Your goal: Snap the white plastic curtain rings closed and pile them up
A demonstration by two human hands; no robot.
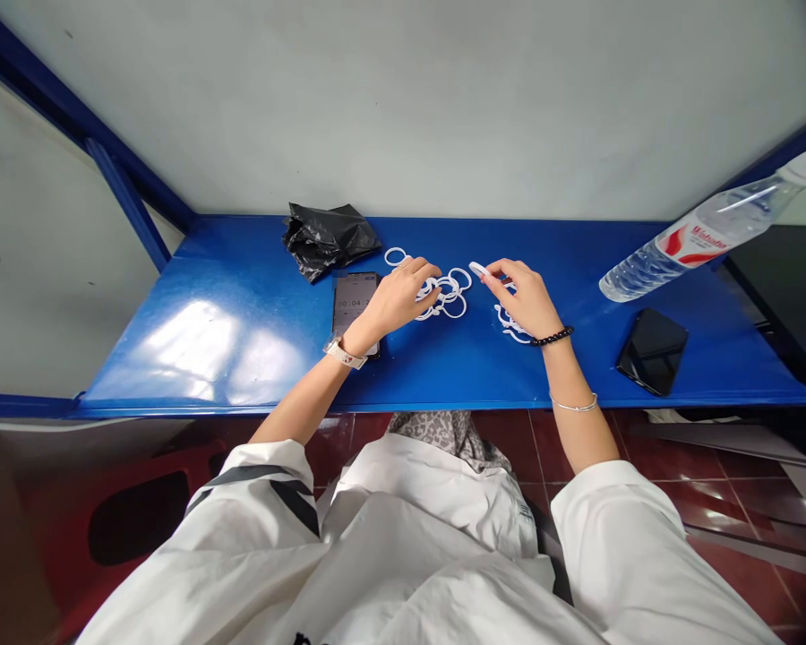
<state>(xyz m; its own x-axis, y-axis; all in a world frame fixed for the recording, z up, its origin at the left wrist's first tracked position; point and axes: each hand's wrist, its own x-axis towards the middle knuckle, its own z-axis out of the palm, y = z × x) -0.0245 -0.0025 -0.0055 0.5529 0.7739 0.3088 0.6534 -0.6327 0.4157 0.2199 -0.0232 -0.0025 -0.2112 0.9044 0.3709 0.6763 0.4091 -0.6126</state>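
My right hand (524, 296) is closed, pinching a white plastic ring (478, 269) between thumb and fingertips, just above the blue tabletop. Under and beside that hand lie several more white rings (516, 335), partly covered by it. My left hand (403, 294) reaches over a loose pile of white rings (454, 306), its curved fingers apart and touching the near side of the pile. Some rings are hidden beneath the left fingers. One white ring (396, 257) lies apart behind the left hand.
A phone showing a timer (349, 300) lies under my left wrist. Behind it is a crumpled black plastic bag (329, 237). To the right are a water bottle (695, 242) and a dark phone (654, 351) on the blue table (443, 367). A grey wall (430, 116) stands behind.
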